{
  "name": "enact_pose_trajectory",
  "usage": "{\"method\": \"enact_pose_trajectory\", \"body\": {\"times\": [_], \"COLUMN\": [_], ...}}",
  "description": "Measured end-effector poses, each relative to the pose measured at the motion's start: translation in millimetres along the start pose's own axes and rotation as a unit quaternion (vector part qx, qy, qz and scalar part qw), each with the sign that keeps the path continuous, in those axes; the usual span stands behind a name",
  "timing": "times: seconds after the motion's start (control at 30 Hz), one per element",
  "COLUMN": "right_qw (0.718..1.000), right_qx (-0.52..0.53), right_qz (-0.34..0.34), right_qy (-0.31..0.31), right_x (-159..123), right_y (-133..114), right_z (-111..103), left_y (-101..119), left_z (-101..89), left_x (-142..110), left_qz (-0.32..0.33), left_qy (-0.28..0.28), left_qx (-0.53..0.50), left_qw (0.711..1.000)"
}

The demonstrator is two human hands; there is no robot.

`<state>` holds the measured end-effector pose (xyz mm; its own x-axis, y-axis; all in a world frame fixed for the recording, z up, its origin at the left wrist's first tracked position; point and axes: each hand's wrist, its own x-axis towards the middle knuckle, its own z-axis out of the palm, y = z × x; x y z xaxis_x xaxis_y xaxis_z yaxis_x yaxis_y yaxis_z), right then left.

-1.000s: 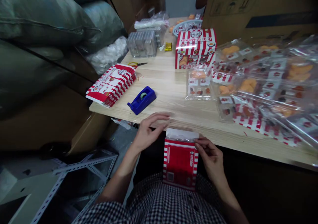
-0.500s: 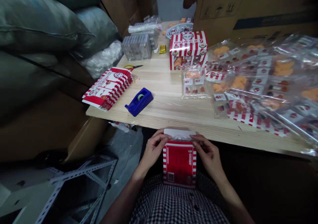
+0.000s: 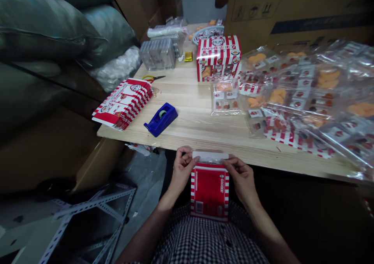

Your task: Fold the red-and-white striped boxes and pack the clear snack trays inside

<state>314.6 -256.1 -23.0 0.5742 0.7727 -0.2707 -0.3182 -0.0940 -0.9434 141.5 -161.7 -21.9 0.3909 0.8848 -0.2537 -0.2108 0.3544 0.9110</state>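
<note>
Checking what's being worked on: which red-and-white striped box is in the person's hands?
The red-faced box held by the left hand and right hand below the table edge, not the standing box or flat stack.

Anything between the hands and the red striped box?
Nothing visible. The left hand and right hand are both on the top of the red striped box, at its clear film and white strip. The table edge lies beyond the box, not between.

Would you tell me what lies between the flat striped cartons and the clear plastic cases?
In the head view, yellow-handled scissors lie between the flat striped cartons and the clear plastic cases.
</note>
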Motion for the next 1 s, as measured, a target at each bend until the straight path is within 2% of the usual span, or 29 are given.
{"method": "enact_pose_trajectory", "body": {"times": [0.1,0.17,0.3,0.4,0.53,0.7,0.9,1.0], "right_qw": [0.998,0.995,0.983,0.98,0.974,0.964,0.964,0.965], "right_qx": [0.067,0.084,0.067,0.04,0.0,-0.037,-0.109,-0.091], "right_qz": [0.016,0.036,0.074,0.05,0.009,-0.02,-0.012,0.023], "right_qy": [0.015,-0.026,-0.154,-0.187,-0.228,-0.263,-0.242,-0.245], "right_x": [1.7,4.0,8.7,9.5,8.4,11.8,20.8,23.5], "right_y": [0.3,-4.0,-13.8,-17.4,-20.6,-26.0,-28.8,-29.6], "right_z": [2.9,2.2,-4.0,-8.7,-12.5,-19.4,-16.7,-11.9], "left_y": [3.5,8.5,20.0,26.1,31.7,42.0,47.4,48.9], "left_z": [1.0,0.6,-2.7,-7.1,-9.4,-5.2,-5.1,-5.5], "left_x": [2.5,5.4,11.1,13.0,15.1,21.5,29.2,34.2], "left_qz": [-0.043,-0.077,-0.12,-0.13,-0.113,-0.079,-0.073,-0.063], "left_qy": [-0.043,-0.087,-0.185,-0.236,-0.242,-0.272,-0.291,-0.306], "left_qx": [-0.04,-0.055,-0.058,-0.025,0.059,0.159,0.193,0.214], "left_qw": [0.997,0.992,0.974,0.963,0.962,0.946,0.934,0.926]}}
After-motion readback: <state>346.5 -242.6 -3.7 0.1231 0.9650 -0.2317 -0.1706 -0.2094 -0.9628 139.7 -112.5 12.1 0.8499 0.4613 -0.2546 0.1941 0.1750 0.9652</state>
